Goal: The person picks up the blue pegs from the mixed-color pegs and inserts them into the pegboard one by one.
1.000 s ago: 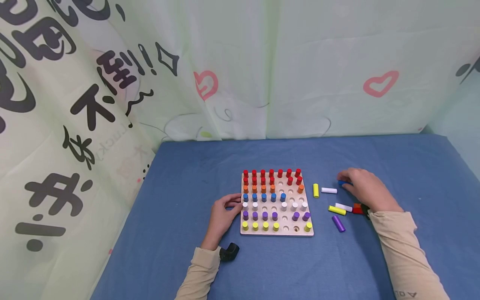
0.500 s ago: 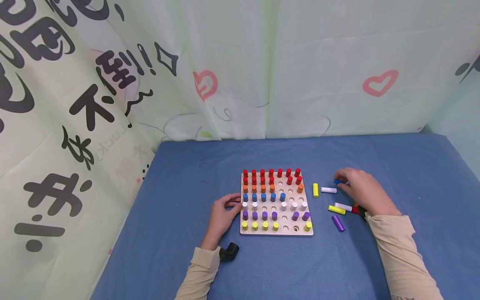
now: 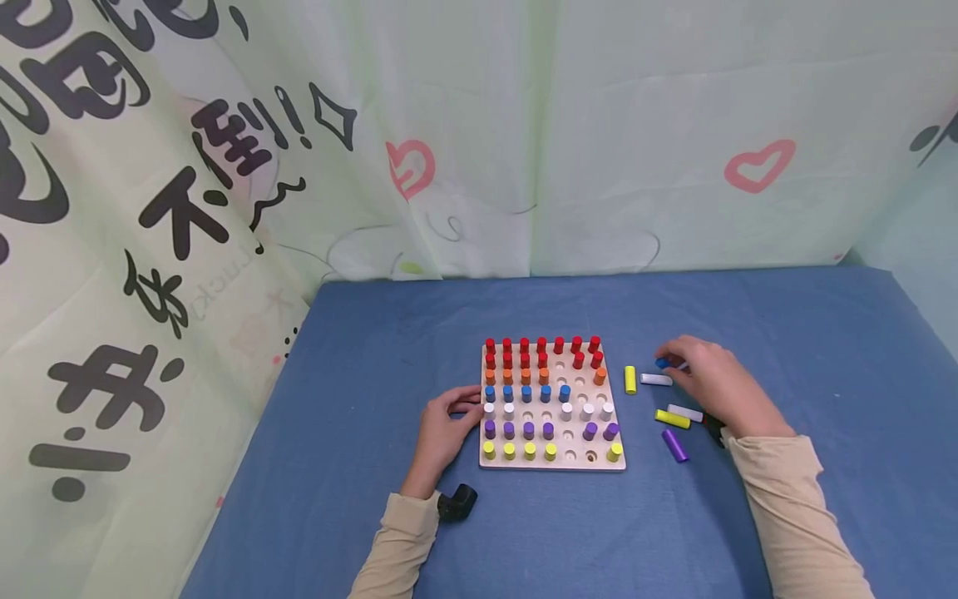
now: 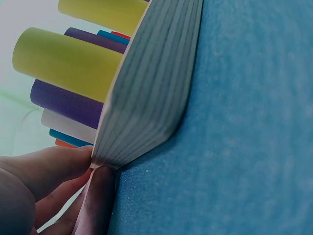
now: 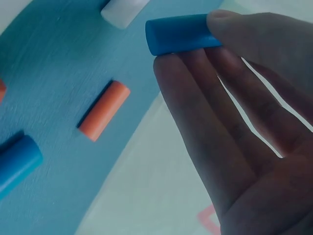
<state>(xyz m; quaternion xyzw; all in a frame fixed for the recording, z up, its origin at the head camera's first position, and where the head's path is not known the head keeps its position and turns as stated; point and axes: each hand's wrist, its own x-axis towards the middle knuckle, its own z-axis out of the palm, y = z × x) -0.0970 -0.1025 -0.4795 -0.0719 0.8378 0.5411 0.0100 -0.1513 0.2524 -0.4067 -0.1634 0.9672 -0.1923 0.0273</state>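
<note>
A square wooden pegboard lies on the blue cloth, with rows of red, orange, blue, white, purple and yellow pegs upright in it and several bare holes. At its left edge is my left hand. The left wrist view has the thumb and a finger holding the board's edge near a corner. My right hand is to the right of the board and pinches a blue peg between thumb and fingertips, over the cloth.
Loose pegs lie right of the board: yellow, white, another yellow, purple. In the right wrist view an orange peg and a second blue peg rest on the cloth. A printed curtain hangs behind the table.
My right hand has moved left with the blue peg, a little closer to the board. The left hand has stayed at the board's edge.
</note>
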